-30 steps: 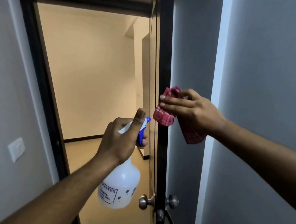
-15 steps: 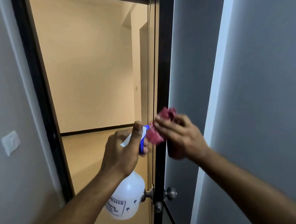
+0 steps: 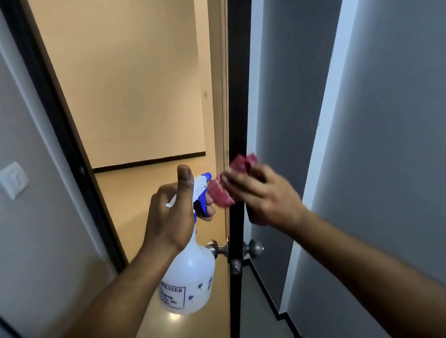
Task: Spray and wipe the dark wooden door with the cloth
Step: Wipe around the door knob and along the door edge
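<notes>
Plainly, in the head view, the main risk is a wasted or misplaced spray. The left hand [image 3: 169, 217] has its grip curled round the neck of the white spray bottle [image 3: 189, 279], thumb upright and fingers on the blue trigger [image 3: 201, 206]. The nozzle points at the red checked cloth [image 3: 221, 192], just beyond it. A squeeze now would likely soak the cloth and the right hand [image 3: 267, 200], not the wood, or send mist through the opening onto the glossy floor [image 3: 147, 190] beyond the left grip.

The right grip holds the bunched cloth against the door [image 3: 237, 91]. It is blurred, so I cannot tell how firmly. The door stands ajar, so a hard sideways push could swing it away from the cloth, and a loose bunch could slip out. Below both grips sit two metal knobs [image 3: 255, 248] and a latch plate [image 3: 235, 266], which the cloth could snag on if taken downward.

The door shows edge-on as a narrow, near-black strip running straight up from behind the right grip, just right of the left grip's nozzle. Its surface looks smooth and slightly shiny, and no wet streaks can be made out.
</notes>
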